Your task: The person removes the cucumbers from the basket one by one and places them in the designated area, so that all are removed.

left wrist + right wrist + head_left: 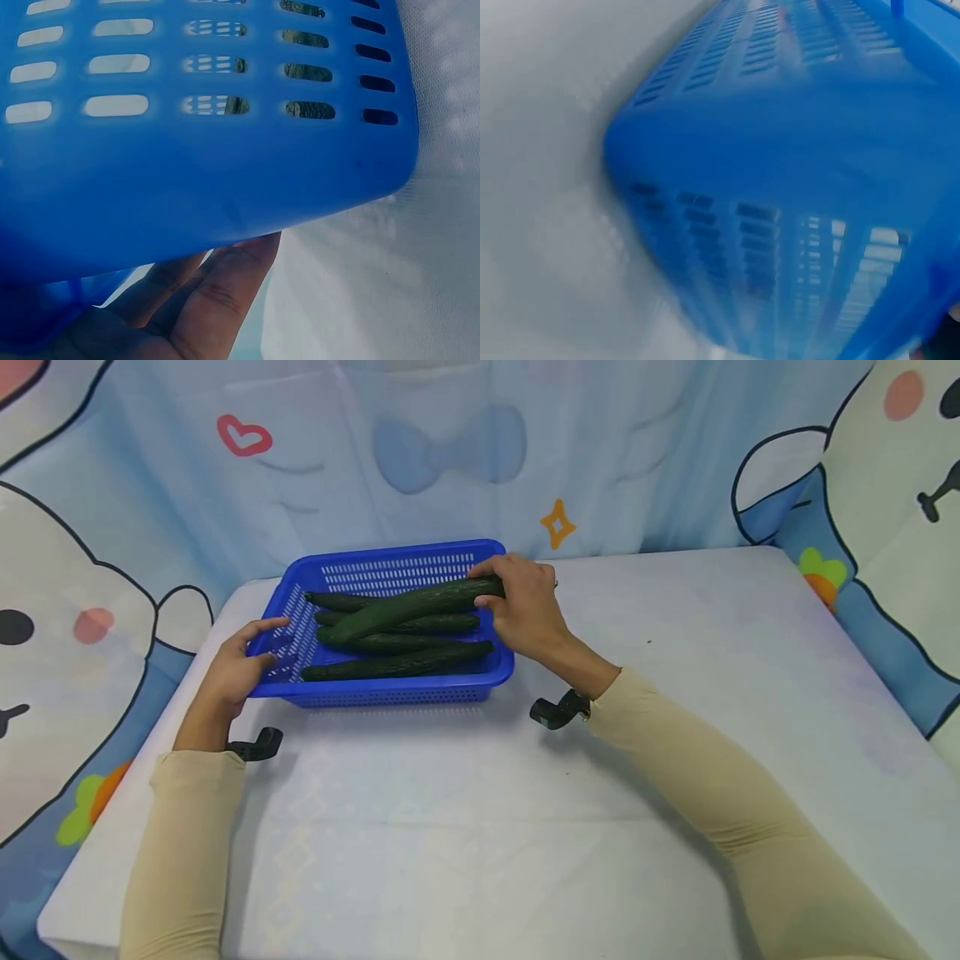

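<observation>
A blue perforated plastic basket [390, 688] lies on the table with several dark green cucumbers [397, 665] inside, lengthwise. My right hand [528, 610] grips the right end of the top cucumber [416, 608], which slants over the others with its left end low among them. At the basket's left end, my left hand [228, 672] holds the rim. The left wrist view has the slotted wall [150, 180] close up, the left fingers [225, 292] against its edge. In the right wrist view the basket's corner [780, 142] is blurred; the held cucumber is out of sight there.
A white cloth covers the table [420, 843] in front of and right of the basket. Behind hangs a blue printed curtain [600, 460]. Each wrist carries a black camera mount, one at the left [258, 745] and one at the right [558, 710].
</observation>
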### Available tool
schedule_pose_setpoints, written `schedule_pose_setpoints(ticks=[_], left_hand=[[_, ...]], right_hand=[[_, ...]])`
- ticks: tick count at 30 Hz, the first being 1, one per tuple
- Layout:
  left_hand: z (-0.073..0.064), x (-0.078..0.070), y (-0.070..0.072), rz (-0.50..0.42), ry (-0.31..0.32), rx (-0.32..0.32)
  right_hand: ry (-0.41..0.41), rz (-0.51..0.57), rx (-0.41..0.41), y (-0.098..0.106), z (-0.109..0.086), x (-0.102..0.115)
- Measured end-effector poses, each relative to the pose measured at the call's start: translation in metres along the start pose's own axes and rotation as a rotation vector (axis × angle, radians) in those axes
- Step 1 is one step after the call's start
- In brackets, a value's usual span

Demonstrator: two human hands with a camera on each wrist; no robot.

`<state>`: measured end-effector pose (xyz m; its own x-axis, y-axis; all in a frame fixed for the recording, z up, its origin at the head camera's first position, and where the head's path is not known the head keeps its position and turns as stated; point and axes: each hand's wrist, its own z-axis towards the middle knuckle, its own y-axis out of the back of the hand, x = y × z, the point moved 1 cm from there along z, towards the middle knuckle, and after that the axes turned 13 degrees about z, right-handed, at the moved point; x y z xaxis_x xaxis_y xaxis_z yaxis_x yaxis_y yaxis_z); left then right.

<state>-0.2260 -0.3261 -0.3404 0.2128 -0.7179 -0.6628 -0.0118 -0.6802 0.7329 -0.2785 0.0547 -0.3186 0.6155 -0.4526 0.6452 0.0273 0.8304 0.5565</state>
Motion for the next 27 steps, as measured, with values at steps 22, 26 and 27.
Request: schedule_pose_setpoints(ticks=[22, 26, 27], left_hand=[[-0.003, -0.003, 0.002, 0.006, -0.016, -0.002], [-0.003, -0.003, 0.002, 0.002, -0.019, 0.000], [-0.003, -0.003, 0.002, 0.000, -0.020, 0.001]], right_hand=[[-0.028, -0.049, -0.161, 0.048, -0.020, -0.047], [-0.042, -0.073, -0.150, 0.056, -0.021, -0.052], [-0.043, -0.079, -0.147, 0.059, -0.022, -0.053]])
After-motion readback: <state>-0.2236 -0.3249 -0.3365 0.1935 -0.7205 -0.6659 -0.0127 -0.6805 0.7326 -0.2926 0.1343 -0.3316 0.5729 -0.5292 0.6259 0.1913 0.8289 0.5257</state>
